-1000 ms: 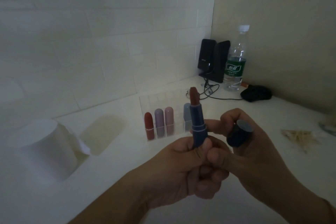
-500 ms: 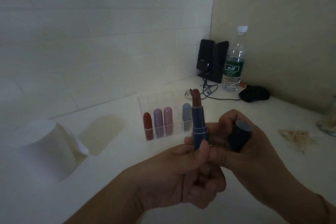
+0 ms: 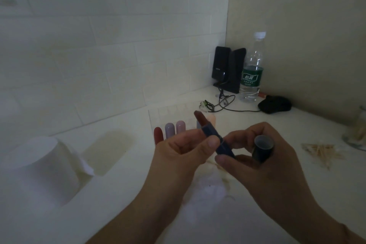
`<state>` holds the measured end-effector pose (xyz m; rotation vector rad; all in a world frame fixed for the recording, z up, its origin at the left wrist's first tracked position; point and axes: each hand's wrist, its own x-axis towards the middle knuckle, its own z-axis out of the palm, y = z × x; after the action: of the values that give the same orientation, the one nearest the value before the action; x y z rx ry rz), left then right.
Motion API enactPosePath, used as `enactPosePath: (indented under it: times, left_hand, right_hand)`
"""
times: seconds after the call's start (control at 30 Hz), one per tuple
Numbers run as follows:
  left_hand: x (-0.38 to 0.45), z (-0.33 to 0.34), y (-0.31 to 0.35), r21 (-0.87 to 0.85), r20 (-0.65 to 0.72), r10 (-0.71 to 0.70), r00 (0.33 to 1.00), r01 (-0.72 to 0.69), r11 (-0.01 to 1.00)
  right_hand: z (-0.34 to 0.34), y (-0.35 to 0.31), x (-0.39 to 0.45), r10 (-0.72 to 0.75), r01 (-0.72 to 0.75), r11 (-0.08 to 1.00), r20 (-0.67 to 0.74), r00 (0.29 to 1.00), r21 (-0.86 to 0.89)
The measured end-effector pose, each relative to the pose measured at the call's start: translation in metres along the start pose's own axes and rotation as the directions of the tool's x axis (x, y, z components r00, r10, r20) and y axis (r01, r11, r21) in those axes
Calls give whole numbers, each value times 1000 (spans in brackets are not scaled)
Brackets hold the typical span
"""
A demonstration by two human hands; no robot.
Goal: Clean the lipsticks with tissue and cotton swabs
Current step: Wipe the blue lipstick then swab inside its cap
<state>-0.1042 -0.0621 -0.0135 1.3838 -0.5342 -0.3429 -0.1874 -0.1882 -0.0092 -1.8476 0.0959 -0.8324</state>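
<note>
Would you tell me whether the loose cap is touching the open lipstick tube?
Apart. The head view shows the cap in the right hand, with fingers and a gap between it and the tube.

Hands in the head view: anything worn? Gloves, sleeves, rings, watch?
Nothing worn that shows. The left hand and right hand are bare, no gloves. Both forearms are uncovered down to the picture's lower edge, so no sleeves or cuffs appear. No watch or wristband on either wrist. No rings on the fingers that show. The light is dim, so small details could be missed.
</note>
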Motion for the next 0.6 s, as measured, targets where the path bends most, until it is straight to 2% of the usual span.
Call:
enactPosePath:
  times: [0.23, 0.43, 0.6]
  left_hand:
    - [1, 1, -4, -56, -77, 17, 997, -22, 998]
    - [4, -3, -11, -148, -73, 45, 996, -56, 987]
    - [3, -6, -9, -163, -3, 55, 998, -55, 985]
  right_hand:
    - [-1, -5, -1, 17, -19, 999, 48, 999, 39]
    - [-4, -7, 2, 135, -139, 990, 85, 987, 38]
    - [-3, -14, 2, 180, -193, 977, 134, 974, 88]
